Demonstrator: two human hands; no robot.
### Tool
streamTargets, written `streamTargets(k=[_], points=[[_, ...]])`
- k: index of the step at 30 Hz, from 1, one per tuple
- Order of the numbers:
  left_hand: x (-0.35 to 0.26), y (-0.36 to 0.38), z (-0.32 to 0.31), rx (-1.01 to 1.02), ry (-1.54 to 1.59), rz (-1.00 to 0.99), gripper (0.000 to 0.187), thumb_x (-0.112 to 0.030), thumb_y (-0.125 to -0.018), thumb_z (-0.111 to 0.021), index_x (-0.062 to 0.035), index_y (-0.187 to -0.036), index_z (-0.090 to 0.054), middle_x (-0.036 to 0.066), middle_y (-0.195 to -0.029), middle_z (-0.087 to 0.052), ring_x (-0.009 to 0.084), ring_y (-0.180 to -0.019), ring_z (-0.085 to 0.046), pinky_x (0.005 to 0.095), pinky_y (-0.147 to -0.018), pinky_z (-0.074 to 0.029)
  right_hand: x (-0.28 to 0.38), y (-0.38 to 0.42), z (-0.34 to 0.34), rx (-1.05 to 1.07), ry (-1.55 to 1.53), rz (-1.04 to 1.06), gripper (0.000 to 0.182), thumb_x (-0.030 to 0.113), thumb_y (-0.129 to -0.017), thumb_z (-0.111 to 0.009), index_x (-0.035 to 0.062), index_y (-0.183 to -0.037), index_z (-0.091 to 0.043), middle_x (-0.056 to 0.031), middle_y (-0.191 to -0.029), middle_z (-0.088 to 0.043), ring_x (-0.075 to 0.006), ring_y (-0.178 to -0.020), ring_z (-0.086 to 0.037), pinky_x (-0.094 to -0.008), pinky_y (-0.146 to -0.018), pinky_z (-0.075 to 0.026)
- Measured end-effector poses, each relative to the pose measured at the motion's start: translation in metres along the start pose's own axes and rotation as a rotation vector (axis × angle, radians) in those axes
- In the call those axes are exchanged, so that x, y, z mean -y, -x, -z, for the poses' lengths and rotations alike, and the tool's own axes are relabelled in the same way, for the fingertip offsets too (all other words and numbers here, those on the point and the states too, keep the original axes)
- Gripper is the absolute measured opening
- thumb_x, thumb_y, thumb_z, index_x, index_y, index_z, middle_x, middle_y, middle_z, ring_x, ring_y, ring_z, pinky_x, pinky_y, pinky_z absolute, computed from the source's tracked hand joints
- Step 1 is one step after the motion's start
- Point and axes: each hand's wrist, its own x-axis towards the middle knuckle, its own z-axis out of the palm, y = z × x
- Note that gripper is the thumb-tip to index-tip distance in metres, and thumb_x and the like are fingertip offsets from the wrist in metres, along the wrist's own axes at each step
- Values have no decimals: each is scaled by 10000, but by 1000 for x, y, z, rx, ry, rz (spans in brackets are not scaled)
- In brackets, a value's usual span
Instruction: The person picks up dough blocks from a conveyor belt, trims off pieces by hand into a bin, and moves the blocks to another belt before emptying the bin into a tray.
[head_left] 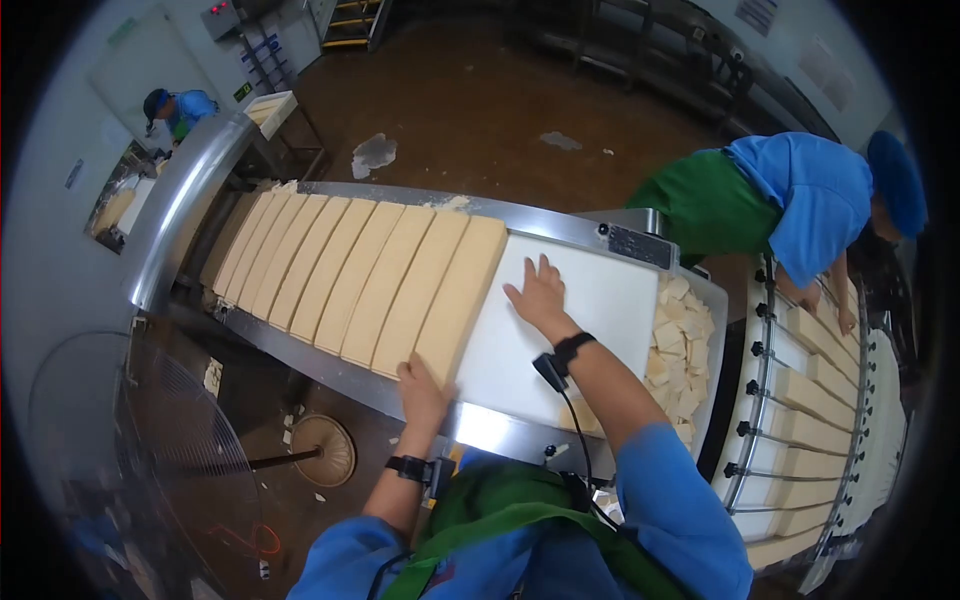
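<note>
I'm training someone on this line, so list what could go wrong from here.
The left hand is at the near end of the rightmost slab in the row, while the right hand is spread apart from it; pulling at that end alone might skew or crack the slab.
The cable from the right wrist hangs across the near side of the white belt and could snag.

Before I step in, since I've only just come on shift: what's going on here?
Someone is handling a row of long pale slabs lying across a conveyor. Their left hand is at the near end of the rightmost slab; their right hand is spread over the white belt beside it. Broken pieces lie in a bin past the belt. To the right, a co-worker bends over a second line of slabs.
</note>
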Motion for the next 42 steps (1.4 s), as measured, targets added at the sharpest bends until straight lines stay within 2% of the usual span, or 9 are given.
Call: streamTargets(k=[5,18,20,25,27,30,36,39,42], points=[[-14,-12,14,164,67,58,897,-150,-601,-810,61,-1271,-254,304,-1201,-350,455,-990,-499,438,-846,-456,55,-66,-19,-63,9,39,624,482,-859,-482,180,-1389,-351,-183,-1497,-122,-369,-1295,-273,-469,-1025,-274],[-34,-14,5,309,175,-111,821,-116,-642,-761,31,-1271,-255,304,-1206,-318,476,-1053,-440,469,-894,-420,1,-48,28,-31,-2,-399,820,397,-703,-630,13,-1351,-305,-211,-1378,-279,-379,-1264,-310,-427,-1018,-316],[-52,-13,3,445,261,-196,811,-134,-657,-752,29,-1273,-251,302,-1198,-319,472,-1029,-458,473,-877,-437,-30,-20,71,73,-144,-653,890,435,-701,-638,-30,-1365,-268,-238,-1457,-163,-355,-1316,-269,-442,-1013,-319],[-118,15,-13,756,301,-407,714,-172,-712,-712,31,-1246,-284,314,-1164,-344,481,-982,-503,503,-812,-468,-150,64,90,-318,-238,-806,969,502,-712,-639,-82,-1370,-232,-297,-1448,-150,-397,-1301,-308,-415,-1063,-275],[-130,26,-38,613,177,-398,692,-165,-733,-677,57,-1248,-272,325,-1147,-355,484,-958,-508,481,-797,-476,-162,80,82,-288,-187,-751,953,443,-742,-642,-116,-1364,-186,-335,-1448,-45,-433,-1237,-385,-444,-1031,-335],[-159,53,-60,392,208,-687,701,-35,-686,-650,72,-1266,-273,336,-1147,-340,487,-967,-476,471,-852,-433,-205,150,101,-573,-359,-835,851,367,-707,-661,-81,-1312,-265,-315,-1323,-254,-453,-1235,-296,-457,-1016,-325],[-262,121,-66,548,381,-1107,738,-52,-641,-706,-49,-1293,-360,250,-1238,-343,451,-1129,-405,447,-930,-399,-299,338,160,-1143,-332,-1054,718,313,-704,-657,-48,-1230,-328,-271,-1207,-360,-423,-1076,-459,-445,-931,-408],[-302,166,-80,487,473,-1513,687,-114,-647,-746,-78,-1258,-434,240,-1270,-348,387,-1073,-487,427,-861,-455,-332,438,193,-1110,-446,-1264,732,350,-725,-646,-74,-1238,-341,-288,-1193,-398,-442,-1066,-485,-442,-958,-391],[-334,221,-80,784,556,-1622,572,-135,-704,-722,-85,-1221,-483,228,-1274,-357,342,-918,-571,388,-770,-499,-367,518,208,-907,-500,-1426,710,443,-775,-557,-65,-1245,-398,-297,-1222,-459,-463,-1097,-479,-453,-986,-362]])
